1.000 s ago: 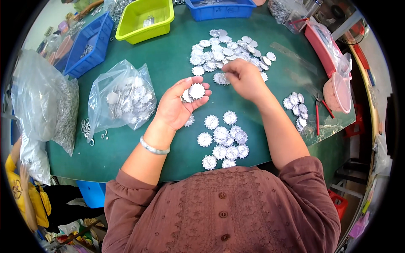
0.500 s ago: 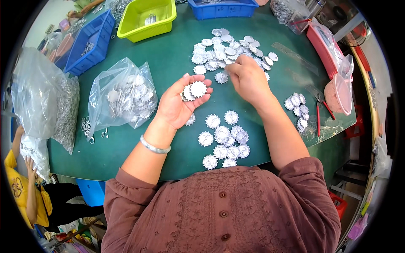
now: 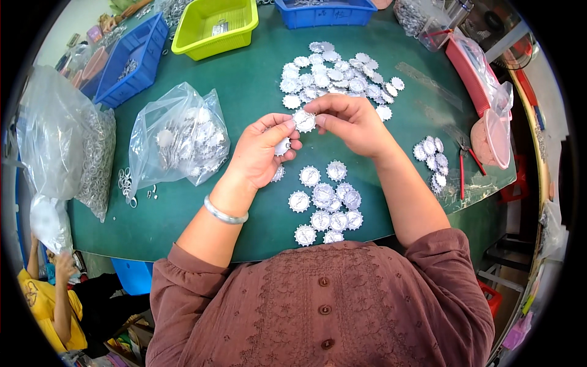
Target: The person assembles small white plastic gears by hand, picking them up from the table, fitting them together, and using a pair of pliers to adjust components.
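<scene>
Between my two hands I hold a silver metal disc with a toothed rim (image 3: 304,121), its raised design facing up. My left hand (image 3: 262,144) pinches its left side with the thumb and keeps another disc (image 3: 282,147) in the curled fingers. On the disc's right side are the thumb and fingertips of my right hand (image 3: 354,122). Just beyond lies a heap of the same discs (image 3: 333,73). Nearer to me several discs (image 3: 321,219) are laid out design up, some overlapping. One disc (image 3: 278,174) shows partly beside my left wrist.
Left on the green table (image 3: 257,235) are a clear bag of discs (image 3: 195,147) and a bag of metal rings (image 3: 98,159). A green basket (image 3: 214,46) and blue trays (image 3: 131,61) stand farther back. Red-handled pliers (image 3: 462,174) lie right, beside a small disc pile (image 3: 431,156).
My right hand has come back from the heap toward my left hand with a disc. The left thumb has closed onto that disc. A person in yellow at left has shifted.
</scene>
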Demonstrator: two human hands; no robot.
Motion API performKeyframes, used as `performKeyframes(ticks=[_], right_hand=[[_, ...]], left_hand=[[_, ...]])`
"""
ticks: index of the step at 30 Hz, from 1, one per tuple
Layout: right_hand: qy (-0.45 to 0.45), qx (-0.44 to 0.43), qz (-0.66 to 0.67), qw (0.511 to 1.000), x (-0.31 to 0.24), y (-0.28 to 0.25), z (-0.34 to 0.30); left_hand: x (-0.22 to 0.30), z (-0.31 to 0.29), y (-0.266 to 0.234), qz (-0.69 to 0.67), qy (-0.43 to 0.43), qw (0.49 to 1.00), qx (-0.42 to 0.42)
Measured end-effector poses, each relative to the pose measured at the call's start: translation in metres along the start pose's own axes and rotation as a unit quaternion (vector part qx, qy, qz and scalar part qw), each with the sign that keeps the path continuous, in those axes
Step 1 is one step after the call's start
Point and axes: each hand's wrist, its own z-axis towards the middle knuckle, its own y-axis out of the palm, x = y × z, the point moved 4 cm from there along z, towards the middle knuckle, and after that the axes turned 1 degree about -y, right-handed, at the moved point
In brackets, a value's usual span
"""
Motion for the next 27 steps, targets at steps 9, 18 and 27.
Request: performKeyframes(ticks=[9, 18, 27], right_hand=[[0.053, 0.065, 0.119, 0.989, 0.005, -0.002, 0.001], [0.064, 0.071, 0.107, 0.990, 0.004, -0.003, 0.000], [0.086, 0.082, 0.094, 0.988, 0.006, -0.005, -0.001]], left_hand=[[0.003, -0.001, 0.003, 0.008, 0.014, 1.000, 0.001], [0.001, -0.002, 0.007, 0.043, 0.014, 0.999, -0.025], [0.003, -0.002, 0.007, 0.052, 0.048, 0.997, -0.019]])
